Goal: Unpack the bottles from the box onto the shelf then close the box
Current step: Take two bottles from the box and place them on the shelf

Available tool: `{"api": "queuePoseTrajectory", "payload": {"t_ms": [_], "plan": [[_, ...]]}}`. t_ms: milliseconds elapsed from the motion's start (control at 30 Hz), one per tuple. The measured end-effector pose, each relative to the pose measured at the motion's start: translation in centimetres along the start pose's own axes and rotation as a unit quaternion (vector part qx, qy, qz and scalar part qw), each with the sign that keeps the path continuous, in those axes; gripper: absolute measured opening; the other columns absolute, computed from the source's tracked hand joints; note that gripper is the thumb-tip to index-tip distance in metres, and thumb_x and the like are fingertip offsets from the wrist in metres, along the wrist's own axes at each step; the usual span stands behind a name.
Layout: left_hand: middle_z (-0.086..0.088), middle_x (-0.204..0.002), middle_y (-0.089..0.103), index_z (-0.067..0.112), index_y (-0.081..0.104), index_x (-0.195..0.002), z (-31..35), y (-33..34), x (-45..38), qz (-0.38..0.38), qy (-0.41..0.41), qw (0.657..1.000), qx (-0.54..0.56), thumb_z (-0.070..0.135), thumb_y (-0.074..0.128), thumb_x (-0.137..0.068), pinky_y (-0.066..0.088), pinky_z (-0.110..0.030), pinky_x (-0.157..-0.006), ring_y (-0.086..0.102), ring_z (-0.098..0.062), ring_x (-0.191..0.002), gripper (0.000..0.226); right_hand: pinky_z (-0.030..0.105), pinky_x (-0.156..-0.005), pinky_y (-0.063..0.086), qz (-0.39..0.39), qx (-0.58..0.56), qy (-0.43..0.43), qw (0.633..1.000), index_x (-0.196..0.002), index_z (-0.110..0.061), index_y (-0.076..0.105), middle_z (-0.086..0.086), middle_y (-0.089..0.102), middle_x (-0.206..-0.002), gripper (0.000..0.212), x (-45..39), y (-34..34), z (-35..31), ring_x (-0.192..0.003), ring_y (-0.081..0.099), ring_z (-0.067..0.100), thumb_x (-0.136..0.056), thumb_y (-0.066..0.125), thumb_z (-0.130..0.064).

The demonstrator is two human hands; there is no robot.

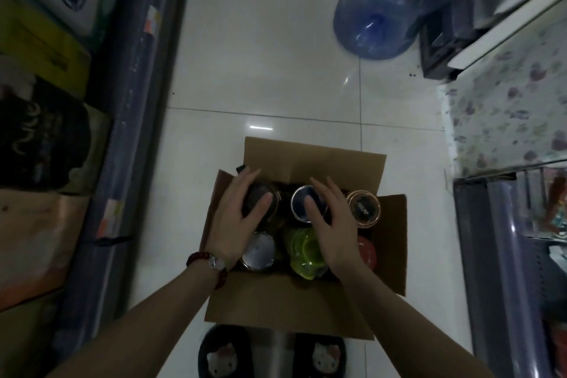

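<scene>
Dim aisle: glossy white tile floor, blue water jug (lying down), stocked shelving both sides.

The box is plain brown cardboard on a glossy white tiled floor. Inside show a dark blue lid, a yellow-green bottle, a silver cap and a red cap. The water jug is translucent blue; the slippers are black with white cat faces.

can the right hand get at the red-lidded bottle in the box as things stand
Probably yes. The right hand hovers over the open box, whose flaps are folded out, and the red-lidded bottle sits just to its right, partly under the wrist, with nothing covering it. A short sideways shift should do.
</scene>
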State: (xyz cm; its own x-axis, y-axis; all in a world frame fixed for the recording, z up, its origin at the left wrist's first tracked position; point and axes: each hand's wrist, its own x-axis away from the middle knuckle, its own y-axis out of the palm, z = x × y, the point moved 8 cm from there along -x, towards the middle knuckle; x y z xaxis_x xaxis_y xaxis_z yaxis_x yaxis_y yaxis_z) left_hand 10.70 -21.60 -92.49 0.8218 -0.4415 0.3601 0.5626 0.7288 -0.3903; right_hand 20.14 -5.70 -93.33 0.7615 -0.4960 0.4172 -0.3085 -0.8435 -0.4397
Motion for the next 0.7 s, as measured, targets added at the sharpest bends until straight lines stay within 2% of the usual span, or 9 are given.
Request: {"api": "queuePoseTrajectory", "payload": {"t_ms": [100, 200, 267, 333, 367, 433, 500, 700], "plan": [[0.017, -0.155, 0.015, 0.033, 0.035, -0.140, -1.4, 0.4, 0.2, 0.005, 0.013, 1.000, -0.007, 0.040, 0.063, -0.081, 0.024, -0.003, -0.099, 0.018, 0.005, -0.136, 0.066, 0.037, -0.115, 0.030, -0.007, -0.020, -0.015, 1.000, -0.129, -0.038, 0.054, -0.013, 0.029, -0.153, 0.040, -0.3, 1.6, 0.7, -0.140, 0.027, 0.007, -0.091, 0.049, -0.048], [0.026, -0.153, 0.007, 0.042, 0.026, -0.139, -2.0, 0.6, 0.1, 0.005, 0.035, 0.999, -0.034, 0.035, 0.077, -0.071, 0.023, 0.009, -0.092, 0.014, 0.014, -0.132, 0.084, 0.021, -0.107, 0.032, -0.011, -0.019, -0.019, 1.000, -0.129, -0.035, 0.054, -0.014, 0.028, -0.152, 0.042, -0.7, 2.0, 0.9, -0.133, 0.027, 0.000, -0.088, 0.057, -0.044], [0.022, -0.155, 0.006, 0.042, 0.029, -0.138, -2.4, 0.4, -0.3, 0.025, 0.041, 0.998, -0.044, 0.031, 0.080, -0.069, 0.023, 0.011, -0.090, 0.014, 0.013, -0.132, 0.087, 0.013, -0.098, 0.029, -0.009, 0.019, -0.024, 0.999, -0.130, -0.035, 0.052, -0.010, 0.030, -0.151, 0.052, -1.2, 1.7, 1.0, -0.131, 0.028, 0.000, -0.081, 0.068, -0.043], [0.013, -0.159, 0.005, 0.039, 0.040, -0.135, -2.9, -0.3, -0.6, 0.065, 0.026, 0.997, -0.041, 0.029, 0.082, -0.069, 0.026, 0.007, -0.093, 0.017, 0.006, -0.136, 0.079, 0.015, -0.096, 0.033, 0.008, 0.055, -0.029, 0.998, -0.130, -0.034, 0.049, -0.006, 0.040, -0.144, 0.064, -1.6, 1.2, 1.3, -0.130, 0.037, 0.007, -0.073, 0.077, -0.039], [0.007, -0.160, 0.008, 0.038, 0.044, -0.133, -3.2, -0.4, -0.7, 0.071, 0.016, 0.997, -0.033, 0.028, 0.081, -0.069, 0.029, 0.001, -0.097, 0.021, 0.001, -0.137, 0.075, 0.014, -0.093, 0.034, 0.016, 0.061, -0.025, 0.998, -0.130, -0.033, 0.047, -0.005, 0.045, -0.139, 0.069, -1.7, 1.0, 1.4, -0.125, 0.043, 0.009, -0.070, 0.080, -0.036], [0.000, -0.153, 0.030, 0.035, 0.047, -0.131, -3.4, -0.1, -0.7, 0.059, 0.012, 0.998, -0.007, 0.027, 0.078, -0.073, 0.039, -0.008, -0.100, 0.037, -0.004, -0.132, 0.066, 0.009, -0.084, 0.034, 0.026, 0.068, -0.015, 0.997, -0.130, -0.032, 0.046, -0.005, 0.049, -0.132, 0.072, -1.9, 0.9, 1.8, -0.114, 0.046, 0.006, -0.068, 0.083, -0.030], [0.002, -0.136, 0.050, 0.032, 0.049, -0.128, -3.2, 0.0, -0.6, 0.049, 0.015, 0.998, 0.027, 0.022, 0.073, -0.079, 0.041, -0.002, -0.091, 0.050, 0.000, -0.116, 0.055, 0.010, -0.082, 0.034, 0.033, 0.070, -0.017, 0.997, -0.130, -0.033, 0.046, -0.006, 0.050, -0.131, 0.070, -2.0, 0.9, 1.8, -0.110, 0.043, 0.002, -0.070, 0.081, -0.024], [0.004, -0.122, 0.059, 0.024, 0.055, -0.120, -2.3, -0.2, -0.1, 0.045, 0.012, 0.998, 0.048, 0.016, 0.070, -0.081, 0.042, -0.003, -0.088, 0.052, 0.007, -0.109, 0.042, 0.019, -0.093, 0.040, 0.083, 0.044, -0.013, 0.995, -0.130, -0.028, 0.050, -0.007, 0.057, -0.128, 0.067, -1.1, -0.2, 1.3, -0.115, 0.049, 0.006, -0.071, 0.080, -0.022]]}}
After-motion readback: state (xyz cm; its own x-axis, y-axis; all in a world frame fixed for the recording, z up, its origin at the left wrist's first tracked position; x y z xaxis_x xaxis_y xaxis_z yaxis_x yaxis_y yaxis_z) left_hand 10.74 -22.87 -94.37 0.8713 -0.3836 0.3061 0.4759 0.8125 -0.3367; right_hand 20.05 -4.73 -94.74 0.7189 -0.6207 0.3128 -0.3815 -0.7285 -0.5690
